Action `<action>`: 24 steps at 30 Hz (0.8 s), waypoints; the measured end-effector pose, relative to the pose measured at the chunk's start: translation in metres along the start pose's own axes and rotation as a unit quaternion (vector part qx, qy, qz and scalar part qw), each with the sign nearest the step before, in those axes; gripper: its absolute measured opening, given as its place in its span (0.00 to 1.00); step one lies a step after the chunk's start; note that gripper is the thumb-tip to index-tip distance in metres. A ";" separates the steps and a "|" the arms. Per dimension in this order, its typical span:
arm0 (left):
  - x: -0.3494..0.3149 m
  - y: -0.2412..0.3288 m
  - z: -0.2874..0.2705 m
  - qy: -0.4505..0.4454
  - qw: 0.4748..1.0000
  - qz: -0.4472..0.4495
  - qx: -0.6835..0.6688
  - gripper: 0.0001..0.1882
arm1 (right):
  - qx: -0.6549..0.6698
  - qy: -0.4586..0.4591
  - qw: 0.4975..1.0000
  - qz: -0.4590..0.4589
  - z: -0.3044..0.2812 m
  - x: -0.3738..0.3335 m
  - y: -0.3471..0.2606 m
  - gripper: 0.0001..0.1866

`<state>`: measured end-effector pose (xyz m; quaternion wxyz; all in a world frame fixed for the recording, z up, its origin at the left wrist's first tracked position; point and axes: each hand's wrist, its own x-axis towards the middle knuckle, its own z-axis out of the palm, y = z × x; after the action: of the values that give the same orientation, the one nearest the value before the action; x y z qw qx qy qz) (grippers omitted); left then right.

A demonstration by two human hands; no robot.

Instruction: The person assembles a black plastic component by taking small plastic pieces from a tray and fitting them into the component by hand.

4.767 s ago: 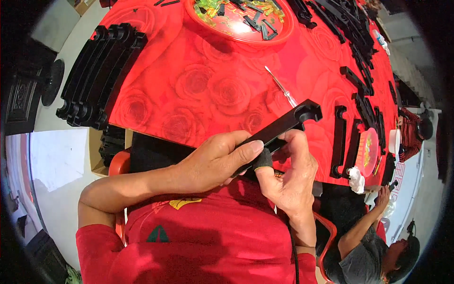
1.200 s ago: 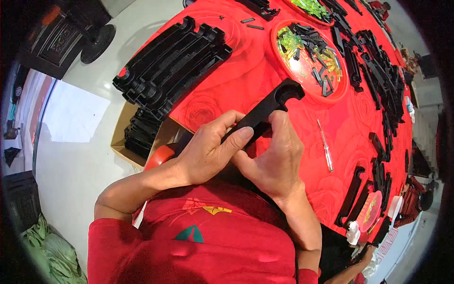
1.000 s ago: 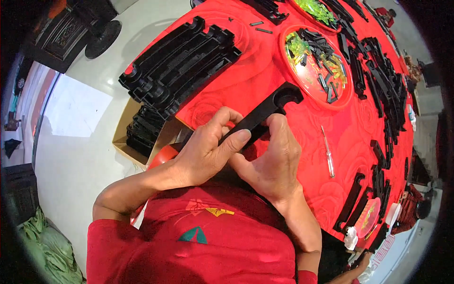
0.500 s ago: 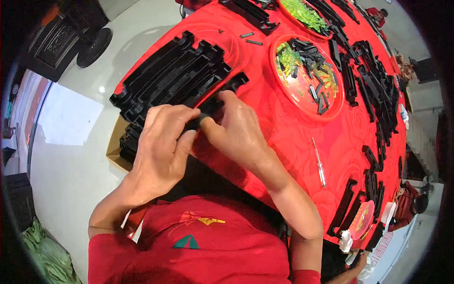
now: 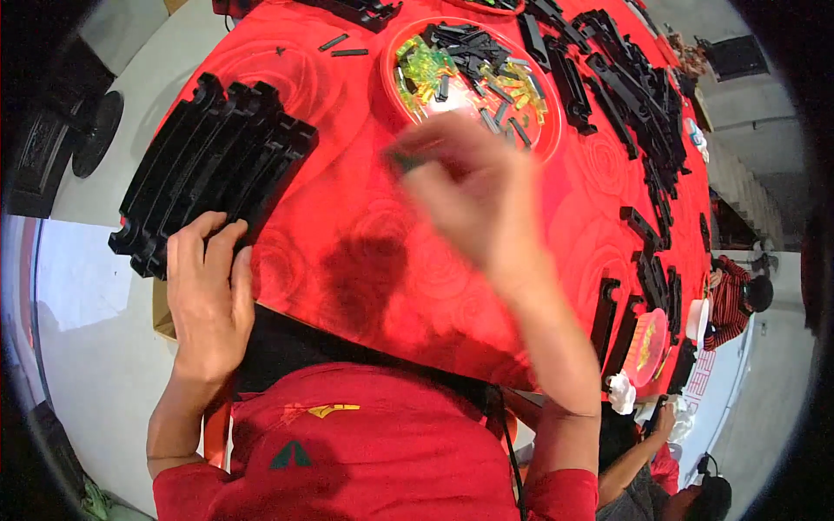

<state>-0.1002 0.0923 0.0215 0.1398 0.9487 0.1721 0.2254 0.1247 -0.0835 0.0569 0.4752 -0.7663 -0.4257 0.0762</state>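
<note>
Long black plastic pieces (image 5: 204,165) lie side by side at the table's left, with notched ends. My left hand (image 5: 208,291) rests against their near end, fingers stretched out and slightly apart, gripping nothing that shows. My right hand (image 5: 473,195) is raised over the middle of the table, smeared by motion. A dark patch shows by its fingers, but whether it is a held thing is unclear. Just beyond that hand stands a round red tray (image 5: 556,108) with small black sticks (image 5: 469,52) and yellow-green clear bits (image 5: 423,74).
A red cloth (image 5: 391,286) covers the table. More black pieces (image 5: 638,113) are heaped along the right side. A pink basket (image 5: 647,347) stands at the lower right, near other people, one in a striped top (image 5: 731,295). A cardboard box (image 5: 162,313) sits below the left edge.
My hands have parted: the right swung right and away from the black pieces, the left stayed beside them. The view has shifted. The screwdriver seen on the cloth no longer shows.
</note>
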 end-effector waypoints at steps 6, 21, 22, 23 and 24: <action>0.005 0.011 0.001 0.044 0.995 0.077 -0.033 0.16 | -0.474 0.234 0.846 0.074 -0.182 0.016 0.168 0.20; 0.018 0.031 0.019 -0.023 0.984 0.152 -0.092 0.15 | -0.340 0.171 0.909 0.167 -0.225 -0.003 0.228 0.17; 0.020 0.031 0.017 -0.039 0.986 0.145 -0.073 0.15 | -0.340 0.173 0.909 0.165 -0.225 -0.008 0.222 0.17; 0.019 0.026 0.016 -0.057 0.989 0.128 -0.052 0.16 | -0.352 0.175 0.904 0.168 -0.224 -0.014 0.215 0.16; 0.019 0.021 0.016 -0.054 0.989 0.130 -0.051 0.16 | -0.363 0.177 0.898 0.171 -0.223 -0.018 0.208 0.15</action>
<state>-0.0710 0.0772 0.0220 0.1670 0.9654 0.0279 0.1982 0.3505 -0.2834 0.0064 0.2109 -0.9475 -0.1947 -0.1407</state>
